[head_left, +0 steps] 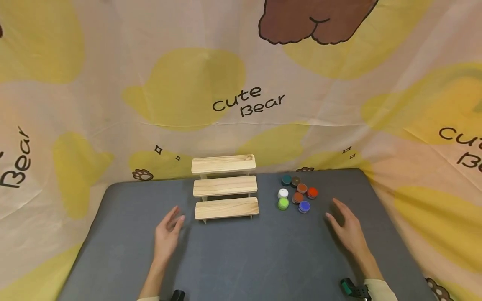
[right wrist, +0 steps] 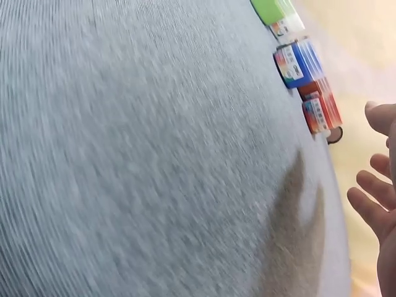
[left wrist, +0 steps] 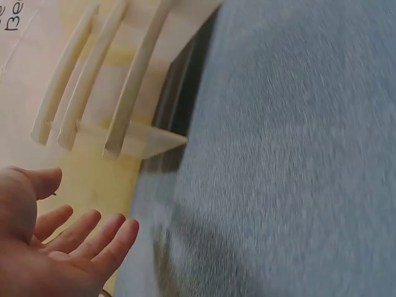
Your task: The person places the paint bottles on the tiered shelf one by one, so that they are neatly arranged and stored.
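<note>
A three-tier wooden stand [head_left: 226, 186] rises at the back middle of the table, its shelves bare. Just left of its lowest shelf, my left hand [head_left: 166, 236] hovers with relaxed fingers and holds nothing. In the left wrist view the stand [left wrist: 133, 86] lies beyond my fingertips [left wrist: 128, 232]. Several small paint pots cluster right of the stand, among them a white pot [head_left: 283, 193], a light green pot [head_left: 283, 204], a blue pot [head_left: 304, 207] and a red pot [head_left: 312, 192]. To their right my right hand [head_left: 349, 232] is held apart from them, its fingers loose, nothing in it.
The grey table [head_left: 241, 259] has rounded back corners. A cloth backdrop [head_left: 180, 92] with yellow patches and bear prints hangs directly behind the table and along its sides. Dark straps with devices sit on both wrists, the right one [head_left: 354, 288] partly green.
</note>
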The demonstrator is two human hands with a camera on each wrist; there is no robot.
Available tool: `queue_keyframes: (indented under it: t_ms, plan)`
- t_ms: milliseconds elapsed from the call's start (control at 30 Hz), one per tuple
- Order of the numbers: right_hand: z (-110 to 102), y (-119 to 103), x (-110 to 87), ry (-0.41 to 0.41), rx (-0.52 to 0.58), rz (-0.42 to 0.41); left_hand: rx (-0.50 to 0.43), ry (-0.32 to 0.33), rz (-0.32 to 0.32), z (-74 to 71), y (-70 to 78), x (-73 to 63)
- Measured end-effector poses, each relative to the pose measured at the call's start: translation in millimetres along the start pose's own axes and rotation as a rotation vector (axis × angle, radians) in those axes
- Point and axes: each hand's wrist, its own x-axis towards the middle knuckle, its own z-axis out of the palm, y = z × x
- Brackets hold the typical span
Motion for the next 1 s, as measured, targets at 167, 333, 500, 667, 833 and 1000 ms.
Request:
queue_keyframes:
  t_ms: [167, 333, 500, 667, 833, 1000]
  plan:
    - [8.5, -4.5, 0.1, 0.025, 0.055, 0.017, -0.101, -0.036, -0.023, 6.5, 0.9, 0.7]
    - [17.3, -12.6, 1.4, 0.034, 0.136, 0.068, -0.118, -0.045, -0.040, 12.1, 1.6, -0.6]
    - [28.1, -22.4, 2.6, 0.039, 0.185, 0.112, -0.226, -0.046, -0.096, 18.8, 0.4, -1.2]
    - [42.1, -29.5, 5.3, 0.077, 0.269, 0.119, -0.412, -0.031, -0.157, 23.7, -2.4, -1.1]
    - [52.4, -35.6, 6.4, 0.110, 0.353, 0.123, -0.576, -0.037, -0.242, 27.5, -5.5, -1.5]
    - [60.1, -40.6, 5.7, 0.119, 0.420, 0.145, -0.624, -0.015, -0.304, 29.0, -9.6, -1.4]
